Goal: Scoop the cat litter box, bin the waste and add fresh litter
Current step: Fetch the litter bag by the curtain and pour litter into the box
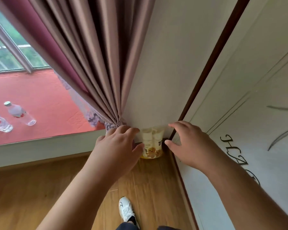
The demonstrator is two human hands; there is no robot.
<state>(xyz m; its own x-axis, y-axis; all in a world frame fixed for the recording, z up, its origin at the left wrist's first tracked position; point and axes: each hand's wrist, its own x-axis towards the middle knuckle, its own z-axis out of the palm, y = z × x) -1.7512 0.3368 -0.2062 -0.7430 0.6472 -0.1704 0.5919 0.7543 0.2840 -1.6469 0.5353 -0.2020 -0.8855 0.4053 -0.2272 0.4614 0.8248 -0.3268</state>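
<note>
A cream and yellow bag of cat litter [152, 143] with cartoon cats printed on it stands on the wooden floor in the corner, against the wall. My left hand [118, 146] is just left of the bag, fingers spread and relaxed, its thumb close to the bag's side. My right hand [188, 143] is just right of it, fingers spread, holding nothing. Whether either hand touches the bag is unclear. No litter box, scoop or bin is in view.
A tied pink curtain [96, 67] hangs left of the corner above a red window sill [45, 103] with two clear plastic bottles [20, 113]. A white wardrobe door [256, 113] with dark trim stands close on the right. My white shoe [125, 208] is on the wooden floor [32, 193].
</note>
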